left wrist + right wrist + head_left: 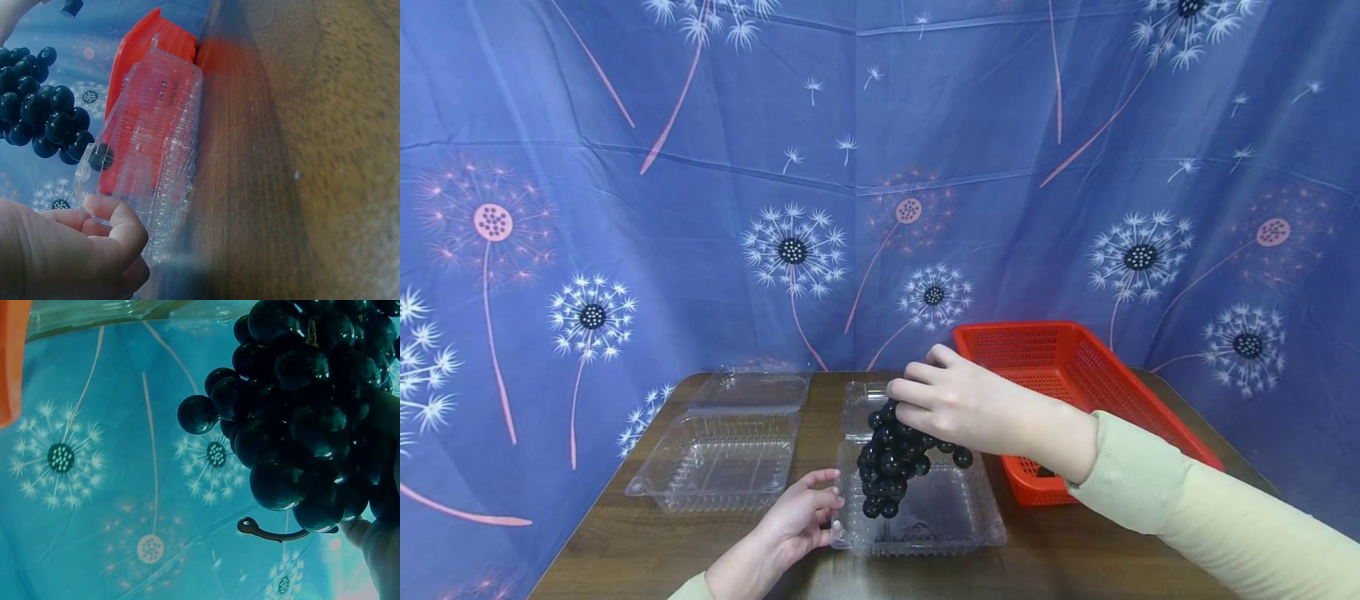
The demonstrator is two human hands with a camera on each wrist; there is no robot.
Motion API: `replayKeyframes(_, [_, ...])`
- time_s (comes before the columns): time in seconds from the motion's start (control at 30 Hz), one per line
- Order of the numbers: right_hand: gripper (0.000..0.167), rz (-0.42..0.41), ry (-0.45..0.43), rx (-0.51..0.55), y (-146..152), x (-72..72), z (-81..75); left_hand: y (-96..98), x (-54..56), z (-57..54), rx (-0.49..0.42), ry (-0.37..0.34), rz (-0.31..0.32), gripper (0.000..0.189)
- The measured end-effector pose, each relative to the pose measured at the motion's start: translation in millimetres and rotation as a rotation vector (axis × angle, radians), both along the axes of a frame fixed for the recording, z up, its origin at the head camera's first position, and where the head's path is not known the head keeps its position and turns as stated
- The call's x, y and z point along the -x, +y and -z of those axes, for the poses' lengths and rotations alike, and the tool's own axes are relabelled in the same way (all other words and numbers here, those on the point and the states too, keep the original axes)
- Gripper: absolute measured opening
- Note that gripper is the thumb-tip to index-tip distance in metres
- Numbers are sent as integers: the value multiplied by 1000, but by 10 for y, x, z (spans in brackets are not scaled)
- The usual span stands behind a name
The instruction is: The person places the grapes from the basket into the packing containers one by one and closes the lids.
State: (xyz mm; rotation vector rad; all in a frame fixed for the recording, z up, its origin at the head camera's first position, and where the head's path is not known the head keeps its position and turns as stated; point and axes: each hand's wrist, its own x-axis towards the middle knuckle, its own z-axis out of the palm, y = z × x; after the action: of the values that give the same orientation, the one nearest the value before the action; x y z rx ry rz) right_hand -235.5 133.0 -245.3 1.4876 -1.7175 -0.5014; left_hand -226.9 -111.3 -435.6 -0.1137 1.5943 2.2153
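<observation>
My right hand [958, 400] holds a bunch of black grapes [887, 467] by its top, and the bunch hangs over a clear plastic clamshell box [958, 504]. A curved brown stem [275, 535] sticks out of the bunch in the right wrist view. At the left side of this box, my left hand [801, 518] pinches the rim between thumb and fingers, as the left wrist view shows. The box's lid [856, 408] lies folded back behind it, partly covered by the grapes and my right hand.
On the left of the wooden table [602, 533] stands another clear clamshell box [722, 462] with its lid [752, 390] laid back. A red plastic basket [1015, 333] stands at the right, partly behind my right forearm; something dark shows at its near end. A patterned blue cloth [850, 167] hangs behind.
</observation>
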Motion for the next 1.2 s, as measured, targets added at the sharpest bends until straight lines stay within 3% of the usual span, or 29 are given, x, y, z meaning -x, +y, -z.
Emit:
replayKeyframes(0.6, [19,3,-16,9,-113,-76,274,19,1,-5,-5,0,-4,43])
replayKeyframes(0.9, [24,14,-106,65,-126,-56,401,29,1,-1,4,19,13,42])
replayKeyframes(1.2, [14,54,-195,159,-119,-39,561,31,2,-1,1,18,14,44])
